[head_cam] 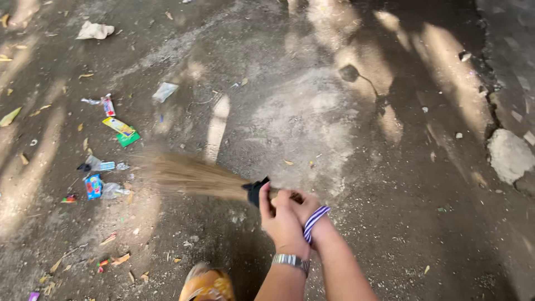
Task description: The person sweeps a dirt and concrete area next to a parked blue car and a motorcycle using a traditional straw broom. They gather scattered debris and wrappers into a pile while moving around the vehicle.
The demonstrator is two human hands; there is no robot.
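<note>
At the far left of the frame lie dry leaves (10, 116) on packed grey dirt. Just right of them sits a loose scatter of litter: a yellow and green wrapper (121, 131), a blue wrapper (93, 186) and clear plastic scraps, all thin, crumpled and flat on the ground (390, 223). A crumpled white paper (95, 30) lies in the upper left.

The broom (195, 177) comes next. Its long axis runs almost level across the frame, the straw-coloured bristle fan pointing left toward the litter and blurred, so the tips are hard to place; they seem to end just short of the blue wrapper. The bristles narrow rightward into a dark binding (255, 190) at the neck.

Both hands close around the handle right of that binding. The left hand (281, 220) wraps it with fingers curled tight, a metal watch (291, 261) on its wrist. The right hand (305, 207) is pressed against the left, also wrapped on the handle, with a purple and white striped band (315, 221) across it. The left hand sits nearer the bristles.

An orange shoe (207, 285) shows at the bottom edge, and a pale rock (510, 155) at the far right.
</note>
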